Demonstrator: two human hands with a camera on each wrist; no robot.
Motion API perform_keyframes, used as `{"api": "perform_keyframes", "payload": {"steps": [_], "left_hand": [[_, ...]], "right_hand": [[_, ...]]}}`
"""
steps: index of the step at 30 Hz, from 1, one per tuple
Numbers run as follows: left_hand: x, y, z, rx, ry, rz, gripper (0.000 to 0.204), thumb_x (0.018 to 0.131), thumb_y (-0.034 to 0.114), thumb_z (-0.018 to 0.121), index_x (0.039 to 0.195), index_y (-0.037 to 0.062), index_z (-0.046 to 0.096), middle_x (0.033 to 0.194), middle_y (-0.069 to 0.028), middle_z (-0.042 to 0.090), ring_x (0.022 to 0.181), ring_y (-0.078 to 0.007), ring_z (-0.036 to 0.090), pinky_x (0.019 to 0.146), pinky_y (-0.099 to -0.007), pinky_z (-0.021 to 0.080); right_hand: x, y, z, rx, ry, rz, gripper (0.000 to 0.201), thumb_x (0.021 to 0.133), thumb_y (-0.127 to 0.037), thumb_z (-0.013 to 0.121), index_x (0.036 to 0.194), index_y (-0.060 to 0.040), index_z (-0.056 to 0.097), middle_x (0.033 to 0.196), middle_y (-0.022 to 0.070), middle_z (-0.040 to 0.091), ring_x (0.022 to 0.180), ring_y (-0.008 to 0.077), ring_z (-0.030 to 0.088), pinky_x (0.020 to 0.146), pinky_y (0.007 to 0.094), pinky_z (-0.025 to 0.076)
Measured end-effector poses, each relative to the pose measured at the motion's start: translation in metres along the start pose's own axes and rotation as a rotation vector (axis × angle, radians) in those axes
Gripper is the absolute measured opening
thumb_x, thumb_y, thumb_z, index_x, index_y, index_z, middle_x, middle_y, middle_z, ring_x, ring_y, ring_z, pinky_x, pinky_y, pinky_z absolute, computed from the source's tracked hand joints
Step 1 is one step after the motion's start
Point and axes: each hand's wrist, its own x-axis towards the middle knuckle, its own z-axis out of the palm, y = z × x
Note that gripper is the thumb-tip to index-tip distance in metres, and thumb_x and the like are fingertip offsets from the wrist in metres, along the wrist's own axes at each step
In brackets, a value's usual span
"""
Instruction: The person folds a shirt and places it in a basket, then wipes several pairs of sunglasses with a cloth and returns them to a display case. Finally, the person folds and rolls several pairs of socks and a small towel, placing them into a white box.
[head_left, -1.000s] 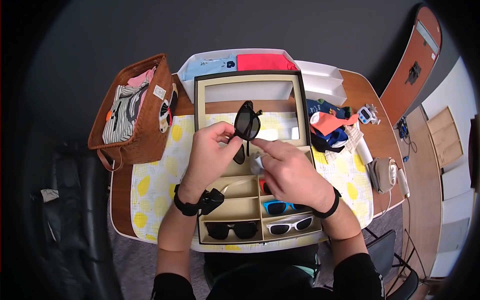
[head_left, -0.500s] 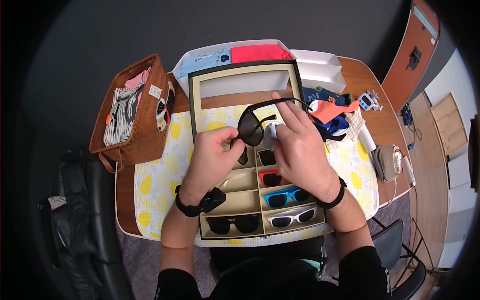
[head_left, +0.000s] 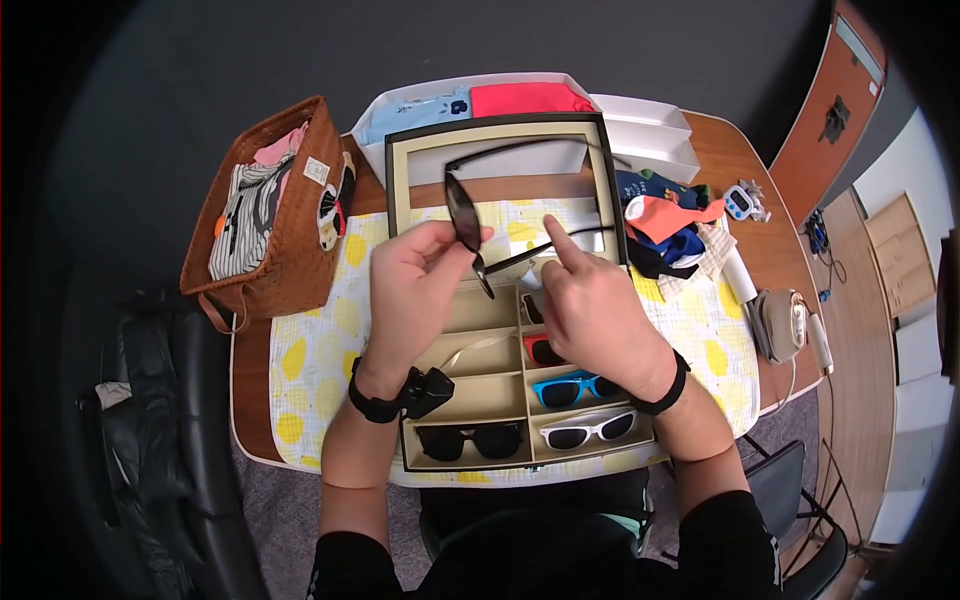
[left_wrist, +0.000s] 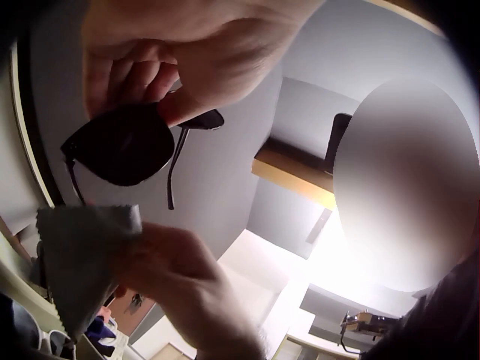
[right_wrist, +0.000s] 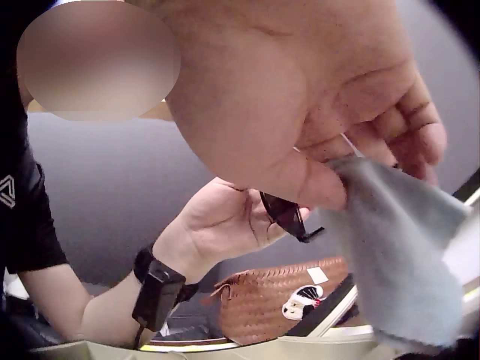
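My left hand [head_left: 415,290] pinches black sunglasses [head_left: 464,215] by the bridge or lens rim above the case; their two arms stretch to the right. In the left wrist view, the dark lens [left_wrist: 127,146] hangs below the left fingers. My right hand [head_left: 600,320] is at the right of the glasses, index finger extended. Between its thumb and fingers it pinches a grey cloth [right_wrist: 401,247], seen hanging down in the right wrist view. The divided case [head_left: 487,388] below holds black, white [head_left: 588,431], blue [head_left: 575,390] and red sunglasses, the red partly hidden by the right hand.
The case's windowed lid [head_left: 397,185] stands raised behind. A brown basket [head_left: 305,240] with clothes is at left. White boxes [head_left: 650,150] stand at the back, one holding folded clothes. Socks [head_left: 670,222], a blue-and-white timer [head_left: 739,203] and a beige pouch [head_left: 775,325] lie at right.
The sunglasses have turned in my left hand, so their arms now point right across the lid. My right hand, near an arm of the glasses before, is now lower with its index finger raised.
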Motion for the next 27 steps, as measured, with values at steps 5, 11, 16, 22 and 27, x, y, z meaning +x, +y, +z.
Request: {"api": "perform_keyframes", "payload": {"steps": [5, 11, 16, 22, 27], "left_hand": [[0.003, 0.001, -0.007, -0.089, 0.082, 0.095, 0.017, 0.098, 0.000, 0.060, 0.110, -0.0090, 0.068, 0.106, -0.0101, 0.075, 0.095, -0.0073, 0.065, 0.082, -0.0209, 0.050], [0.014, -0.008, -0.018, -0.169, 0.088, -0.044, 0.016, 0.098, 0.007, 0.059, 0.102, -0.0061, 0.067, 0.100, -0.0153, 0.074, 0.097, -0.0212, 0.071, 0.089, -0.0333, 0.054], [0.018, -0.013, -0.022, -0.562, 0.019, -0.173, 0.023, 0.100, 0.013, 0.057, 0.102, -0.0059, 0.069, 0.102, -0.0171, 0.074, 0.096, -0.0223, 0.072, 0.091, -0.0326, 0.055], [0.018, -0.008, -0.015, -0.845, -0.008, -0.248, 0.035, 0.106, 0.022, 0.045, 0.120, -0.0060, 0.061, 0.116, -0.0229, 0.069, 0.121, -0.0324, 0.064, 0.105, -0.0405, 0.049], [0.016, -0.009, -0.013, -0.842, -0.158, -0.134, 0.054, 0.103, 0.029, 0.049, 0.143, -0.0076, 0.042, 0.137, -0.0252, 0.056, 0.133, -0.0421, 0.052, 0.114, -0.0527, 0.042]], "right_hand": [[0.005, -0.001, -0.011, 0.196, -0.111, 0.107, 0.011, 0.075, -0.002, 0.064, 0.079, 0.0053, 0.057, 0.139, 0.0327, 0.054, 0.085, 0.0437, 0.069, 0.078, 0.0470, 0.057], [0.007, 0.018, -0.008, 0.470, 0.252, 0.101, 0.011, 0.081, -0.005, 0.064, 0.082, 0.0051, 0.061, 0.126, 0.0280, 0.062, 0.092, 0.0408, 0.066, 0.080, 0.0468, 0.053], [0.013, 0.053, 0.002, 0.780, 0.081, 0.510, 0.020, 0.090, -0.013, 0.063, 0.085, 0.0055, 0.068, 0.087, 0.0134, 0.068, 0.075, 0.0222, 0.061, 0.065, 0.0366, 0.045], [0.016, 0.064, 0.023, 1.215, 0.064, 0.535, 0.026, 0.099, -0.018, 0.062, 0.090, 0.0037, 0.072, 0.078, 0.0021, 0.069, 0.065, 0.0087, 0.057, 0.064, 0.0276, 0.045], [0.015, 0.059, 0.020, 1.444, 0.094, 0.558, 0.020, 0.101, -0.014, 0.062, 0.103, 0.0031, 0.072, 0.085, 0.0044, 0.073, 0.070, 0.0085, 0.065, 0.066, 0.0255, 0.050]]}}
